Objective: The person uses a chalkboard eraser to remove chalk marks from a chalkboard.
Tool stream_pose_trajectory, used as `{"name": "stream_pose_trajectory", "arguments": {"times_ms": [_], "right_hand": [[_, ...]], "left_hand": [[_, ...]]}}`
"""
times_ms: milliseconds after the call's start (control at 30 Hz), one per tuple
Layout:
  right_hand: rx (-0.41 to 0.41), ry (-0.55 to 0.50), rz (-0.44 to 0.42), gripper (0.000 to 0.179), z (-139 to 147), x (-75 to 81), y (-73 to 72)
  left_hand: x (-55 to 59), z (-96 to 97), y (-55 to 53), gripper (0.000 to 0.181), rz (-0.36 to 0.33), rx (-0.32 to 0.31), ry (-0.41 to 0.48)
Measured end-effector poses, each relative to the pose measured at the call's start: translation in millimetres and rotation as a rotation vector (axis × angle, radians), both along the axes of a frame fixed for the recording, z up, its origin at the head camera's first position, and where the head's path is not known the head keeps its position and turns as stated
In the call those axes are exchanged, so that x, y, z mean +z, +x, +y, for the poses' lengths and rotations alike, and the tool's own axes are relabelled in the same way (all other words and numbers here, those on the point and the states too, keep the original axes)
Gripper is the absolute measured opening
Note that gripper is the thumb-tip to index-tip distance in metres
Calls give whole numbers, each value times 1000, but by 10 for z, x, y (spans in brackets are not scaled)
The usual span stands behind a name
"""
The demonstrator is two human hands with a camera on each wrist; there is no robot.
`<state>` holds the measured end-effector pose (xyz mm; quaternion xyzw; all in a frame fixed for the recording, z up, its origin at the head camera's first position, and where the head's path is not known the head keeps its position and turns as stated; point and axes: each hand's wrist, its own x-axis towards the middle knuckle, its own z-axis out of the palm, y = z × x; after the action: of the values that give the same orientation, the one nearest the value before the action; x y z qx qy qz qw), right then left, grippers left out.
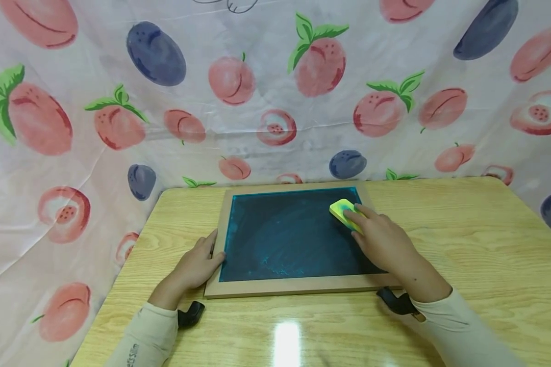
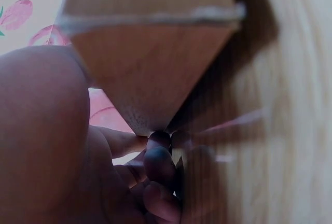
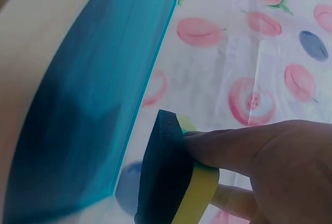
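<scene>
A framed chalkboard (image 1: 294, 229) with a light wooden frame lies on the table. Faint blue chalk marks show on its dark surface, mostly near the front. My left hand (image 1: 196, 265) grips the frame's left side, thumb on top and fingers along the outer edge; in the left wrist view those fingers (image 2: 160, 164) are bent against the wooden side. My right hand (image 1: 383, 237) holds a yellow chalkboard eraser (image 1: 344, 208) over the board's right part. In the right wrist view, thumb and fingers pinch the eraser (image 3: 166, 167), its dark felt face showing and tilted off the board.
The wooden table (image 1: 477, 244) extends to both sides of the board and in front of it. A fruit-print cloth (image 1: 266, 86) hangs behind and along the left. Black wrist mounts (image 1: 190, 314) sit under both forearms.
</scene>
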<state>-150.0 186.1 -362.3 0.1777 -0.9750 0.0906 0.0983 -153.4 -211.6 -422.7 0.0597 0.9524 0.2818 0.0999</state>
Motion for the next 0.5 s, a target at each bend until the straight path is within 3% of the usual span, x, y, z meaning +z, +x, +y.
{"name": "stream_pose_trajectory", "arguments": {"times_ms": [233,500], "right_hand": [[-55,27,4,44,289,29,61],[-128,18,-22,43,592,-42,63]], "left_hand": [[9,-2,-1,69,-5,-6,-7],[-5,-1,-24,69,-6,-5,-3]]}}
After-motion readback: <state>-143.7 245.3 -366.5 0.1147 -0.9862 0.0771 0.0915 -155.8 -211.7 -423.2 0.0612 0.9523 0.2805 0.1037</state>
